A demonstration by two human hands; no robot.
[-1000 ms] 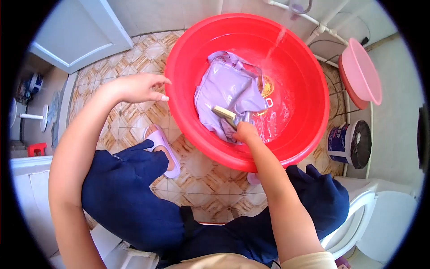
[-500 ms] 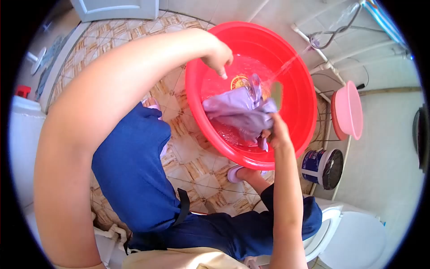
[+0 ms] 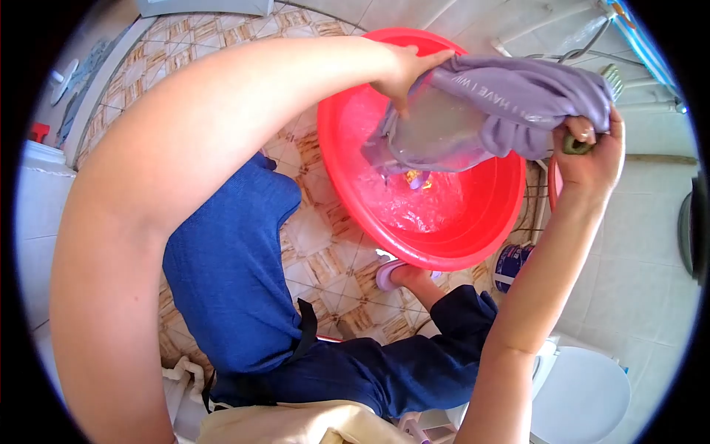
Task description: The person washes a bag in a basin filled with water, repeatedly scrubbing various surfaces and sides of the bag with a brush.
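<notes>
A wet lavender garment [image 3: 510, 96] with white lettering hangs stretched over a big red basin [image 3: 355, 192]. Raised to the right of the basin, my right hand [image 3: 595, 159] is closed round the garment's bunched end. The same hand also grips a green scrub brush [image 3: 612, 80], whose bristles stick up beyond the cloth while its handle end pokes out by my fingers. My left hand [image 3: 407, 70] is at the garment's left edge, thumb and index finger spread apart; whether it touches the cloth is hard to tell. Shallow water with a yellow print below it covers the basin's bottom.
Water sprays from a hose [image 3: 592, 37] at the upper right wall. A paint bucket [image 3: 510, 266] stands right of the basin, near white pipes. A toilet [image 3: 580, 392] is at the lower right. My slippered foot [image 3: 392, 275] rests against the basin's near side on the tiled floor.
My right hand has lifted the garment and brush up and right out of the basin, spreading the cloth. My left hand has moved right to the garment's edge.
</notes>
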